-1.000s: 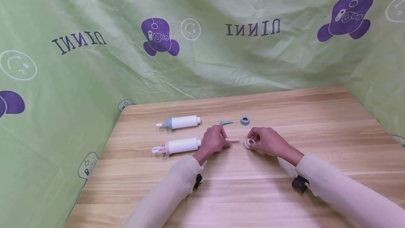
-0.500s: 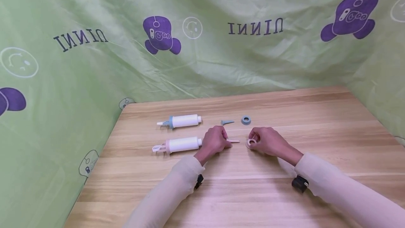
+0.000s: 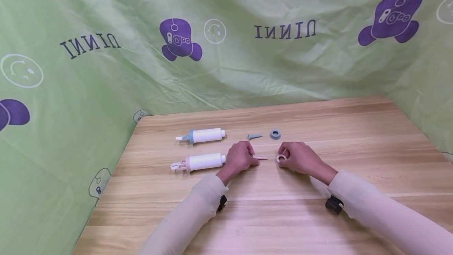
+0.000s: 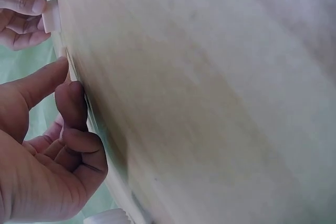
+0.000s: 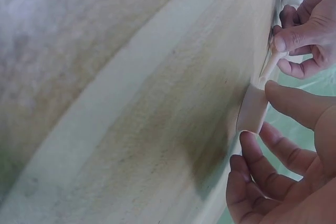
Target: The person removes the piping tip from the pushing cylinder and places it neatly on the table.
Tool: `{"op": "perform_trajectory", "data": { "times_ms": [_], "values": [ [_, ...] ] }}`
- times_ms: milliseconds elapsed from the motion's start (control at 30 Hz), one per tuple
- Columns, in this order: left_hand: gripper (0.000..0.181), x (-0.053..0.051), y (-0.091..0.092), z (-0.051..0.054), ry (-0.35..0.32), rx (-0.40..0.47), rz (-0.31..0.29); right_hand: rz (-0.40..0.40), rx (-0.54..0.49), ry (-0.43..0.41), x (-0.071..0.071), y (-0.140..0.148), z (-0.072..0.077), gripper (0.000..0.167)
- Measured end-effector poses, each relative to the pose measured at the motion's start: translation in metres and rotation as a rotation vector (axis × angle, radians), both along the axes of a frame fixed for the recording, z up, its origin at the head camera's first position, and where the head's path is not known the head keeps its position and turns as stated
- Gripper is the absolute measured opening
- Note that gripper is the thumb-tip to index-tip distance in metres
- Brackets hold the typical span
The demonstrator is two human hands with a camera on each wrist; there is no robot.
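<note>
My left hand (image 3: 240, 156) pinches the wide end of a small pink tapered nozzle (image 3: 262, 158), low at the tabletop, its thin end pointing right. Part of the nozzle is hidden by the fingers; the right wrist view shows more of this nozzle (image 5: 271, 62). My right hand (image 3: 301, 158) holds a pink ring-shaped cap (image 5: 252, 109) between thumb and fingers, at the table surface. A short gap separates nozzle and ring. Just left of my left hand lies a white tube with a pink collar and looped handle (image 3: 205, 161), its right end close to the hand.
Farther back lies a matching white tube with a blue collar (image 3: 207, 135). To its right are a blue nozzle (image 3: 254, 136) and a blue ring cap (image 3: 275, 138). All rest on the wooden table (image 3: 269, 223), with green printed cloth (image 3: 233, 74) behind and at the sides.
The head view has shifted slightly. Both hands stay in nearly the same place, still holding the pink nozzle and the pink ring cap; the ring looks a little flatter than a second ago.
</note>
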State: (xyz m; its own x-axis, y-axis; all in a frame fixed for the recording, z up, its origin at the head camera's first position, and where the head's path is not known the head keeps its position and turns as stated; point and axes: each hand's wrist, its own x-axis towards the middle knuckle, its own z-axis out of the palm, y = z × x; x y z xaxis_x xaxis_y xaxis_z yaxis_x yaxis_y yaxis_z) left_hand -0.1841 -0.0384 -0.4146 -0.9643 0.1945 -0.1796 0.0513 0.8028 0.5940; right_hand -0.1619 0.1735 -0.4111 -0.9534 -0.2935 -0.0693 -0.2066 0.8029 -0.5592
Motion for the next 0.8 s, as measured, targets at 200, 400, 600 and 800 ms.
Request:
{"op": "perform_trajectory", "data": {
  "times_ms": [200,400,600,800],
  "values": [
    [0.033,0.001,-0.001,0.0,-0.014,0.013,0.004,-0.032,0.006,-0.03,0.001,0.001,0.005,0.034],
    [0.036,0.002,0.0,0.0,-0.005,0.02,0.004,-0.044,-0.005,-0.042,0.003,0.004,0.01,0.04],
    [0.038,0.006,-0.004,0.004,0.032,-0.001,0.005,-0.077,-0.017,-0.041,0.009,0.006,0.017,0.041],
    [0.04,0.016,-0.012,0.02,0.096,-0.077,-0.033,-0.104,0.005,0.024,0.018,0.01,0.025,0.042]
  ]
}}
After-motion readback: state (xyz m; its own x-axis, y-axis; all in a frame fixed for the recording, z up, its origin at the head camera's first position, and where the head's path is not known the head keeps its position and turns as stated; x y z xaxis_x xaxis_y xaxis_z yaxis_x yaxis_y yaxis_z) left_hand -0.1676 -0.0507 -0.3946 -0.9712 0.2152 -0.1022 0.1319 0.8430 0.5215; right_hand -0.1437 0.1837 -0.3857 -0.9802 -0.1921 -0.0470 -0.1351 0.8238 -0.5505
